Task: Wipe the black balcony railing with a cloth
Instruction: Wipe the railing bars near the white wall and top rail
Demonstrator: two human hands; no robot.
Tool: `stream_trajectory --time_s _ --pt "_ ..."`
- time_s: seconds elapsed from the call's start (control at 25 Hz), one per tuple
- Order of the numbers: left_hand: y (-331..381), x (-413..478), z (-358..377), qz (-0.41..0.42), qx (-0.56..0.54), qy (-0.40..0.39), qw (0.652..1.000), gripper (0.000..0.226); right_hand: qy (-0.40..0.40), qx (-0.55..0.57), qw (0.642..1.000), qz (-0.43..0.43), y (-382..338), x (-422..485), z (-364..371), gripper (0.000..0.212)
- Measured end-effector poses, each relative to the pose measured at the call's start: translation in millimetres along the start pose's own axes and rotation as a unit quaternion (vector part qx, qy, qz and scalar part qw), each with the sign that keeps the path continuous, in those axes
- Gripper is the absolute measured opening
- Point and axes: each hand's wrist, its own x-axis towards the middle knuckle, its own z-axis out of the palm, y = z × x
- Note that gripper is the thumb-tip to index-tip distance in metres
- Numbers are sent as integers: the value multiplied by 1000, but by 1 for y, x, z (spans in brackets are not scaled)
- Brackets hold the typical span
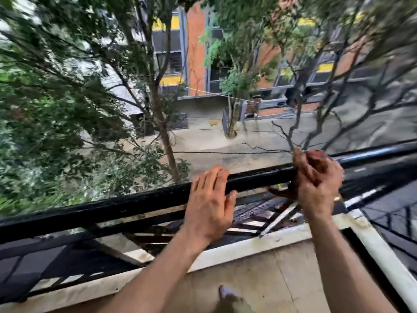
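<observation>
Left hand (209, 204) is on the black metal balcony railing (135, 205), near the middle of the top rail. Its fingers lie fairly straight over the rail's top with the thumb out on the near side. That is a resting hand, not a grip.

Over to the right hand (318, 184), further along the same rail towards the right-hand corner of the balcony. Its fingers are curled in around a dark reddish-brown cloth (313, 160). The cloth is bunched against the rail, with some of it showing above the bar and some hanging just below. This hand is blurred, so exactly how each finger pinches the fabric is hard to make out.

The two hands are apart on the rail, with bare black bar between them. The paint there looks rough and pitted.

Below the rail sit dark cross-bars, and at their foot a white-painted kerb (237, 249) edges the pale concrete balcony floor (259, 281). A bare foot (228, 294) is planted on that floor at the near edge.

Beyond the railing are green leafy trees (67, 98), and across the street below stands an orange and yellow building (196, 53).
</observation>
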Motion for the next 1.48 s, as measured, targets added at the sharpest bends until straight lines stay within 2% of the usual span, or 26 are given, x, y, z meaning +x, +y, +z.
stream_trajectory --time_s 0.08,0.12,0.16,0.2,0.24,0.32,0.36,0.4,0.44,0.52,0.56,0.64,0.68,0.76,0.8,0.88,0.92,0.96,1.04,1.12,1.16,1.2,1.28,1.36,1.4,1.48 --pt "25 16 14 -41 -85 -21 995 60 -84 -143 979 -122 6 -19 25 29" --pt "38 25 23 -47 -110 -16 993 63 -133 -158 964 -167 3 -39 42 36" --pt "46 35 28 -56 -103 -5 993 65 -193 -120 956 -185 -12 -63 60 43" --pt "50 45 32 -71 -64 7 995 66 -266 -88 943 -181 -20 -81 73 51" --pt "54 53 35 -91 -12 2 996 68 -310 -100 920 -220 -18 -89 71 59" --pt "57 67 43 -109 38 -60 992 73 -348 -142 869 -322 18 -66 38 68" --pt "58 71 47 -106 44 -99 988 77 -325 -145 855 -376 42 -45 14 60" --pt "60 74 52 -99 51 -129 985 81 -300 -151 867 -367 69 -23 -14 50" --pt "62 74 57 -92 65 -146 983 81 -265 -157 903 -300 92 -5 -42 43" --pt "71 71 65 -90 88 -136 983 76 -161 -130 976 -62 132 28 -74 66" --pt "76 69 66 -92 96 -124 983 74 -103 -131 985 49 140 33 -71 82" --pt "84 69 70 -96 100 -102 985 69 -60 -61 985 149 129 19 -34 98" --pt "85 70 71 -98 89 -91 987 68 -60 -22 987 148 109 -2 -11 96" --pt "83 71 74 -91 63 -64 992 64 -117 30 991 54 66 -58 18 77" --pt "81 71 75 -87 54 -54 993 61 -202 50 978 -16 51 -82 24 70" --pt "75 66 76 -70 15 -27 997 53 -372 1 919 -129 46 -99 31 60" --pt "71 59 76 -53 -9 -2 999 47 -398 -58 902 -156 61 -90 34 57" --pt "67 51 75 -28 -30 30 999 40 -388 -132 902 -135 80 -75 32 56" --pt "62 32 74 49 -54 81 994 25 -343 -270 899 -19 116 -41 12 49" --pt "50 6 79 106 -57 73 990 16 -259 -326 904 92 146 -9 -24 49" --pt "41 -6 84 102 -52 52 992 15 -216 -335 907 133 157 0 -34 49" --pt "31 -18 88 75 -44 32 996 15 -193 -344 909 137 160 2 -35 49" --pt "9 -35 91 -13 -26 22 999 19 -213 -367 905 30 148 -26 1 43" --pt "-14 -47 77 -59 -21 52 997 21 -266 -354 892 -94 116 -80 52 31" --pt "-23 -48 67 -57 -24 70 996 21 -290 -324 892 -124 93 -101 73 24" --pt "-39 -56 37 -52 -29 102 993 20 -346 -208 908 -114 38 -144 113 17"
